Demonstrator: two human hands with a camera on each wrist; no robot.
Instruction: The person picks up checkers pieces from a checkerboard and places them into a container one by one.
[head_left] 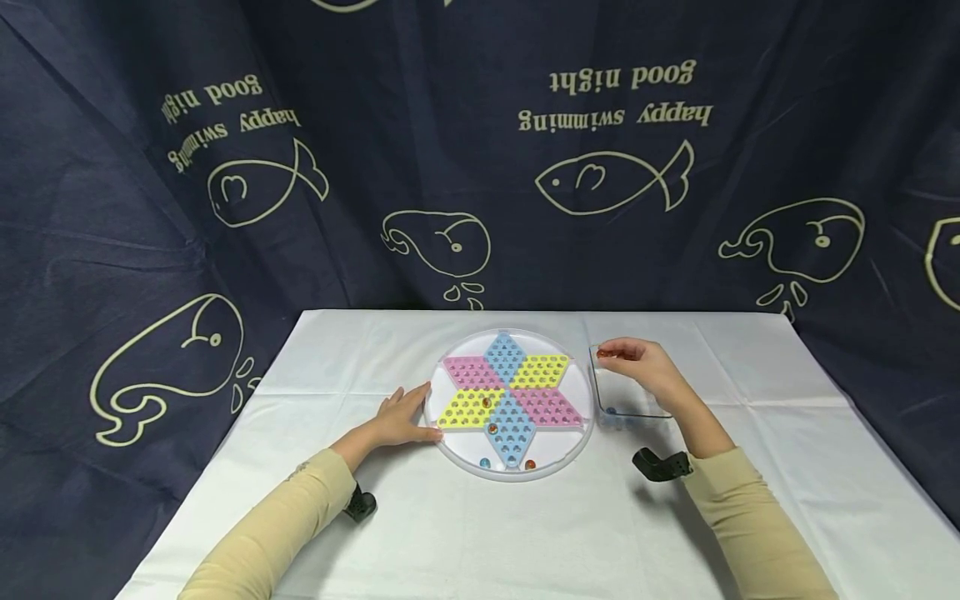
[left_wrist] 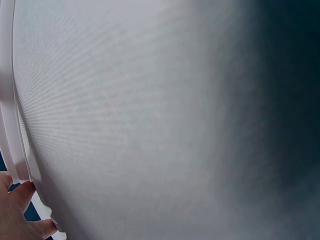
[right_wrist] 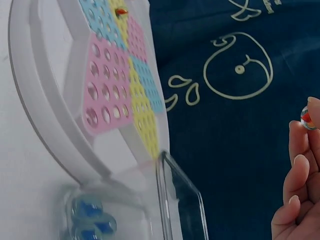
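Note:
A round white board (head_left: 577, 392) with a pink, blue and yellow star of holes lies mid-table. A few marbles (head_left: 492, 428) sit in its holes and near rim. My left hand (head_left: 401, 417) lies flat on the cloth, fingertips (left_wrist: 22, 192) touching the board's left rim (left_wrist: 10, 125). My right hand (head_left: 606, 353) hovers over a clear box (head_left: 630, 408) just right of the board and pinches a marble (right_wrist: 307, 119) with a red streak between thumb and fingers. Blue marbles (right_wrist: 90, 220) lie in the box's near corner.
A white cloth (head_left: 465, 542) covers the table, its edges falling off left and right. A dark blue curtain with whale and fish drawings (head_left: 600, 179) hangs close behind. Black wrist mounts (head_left: 660, 464) sit low by each sleeve.

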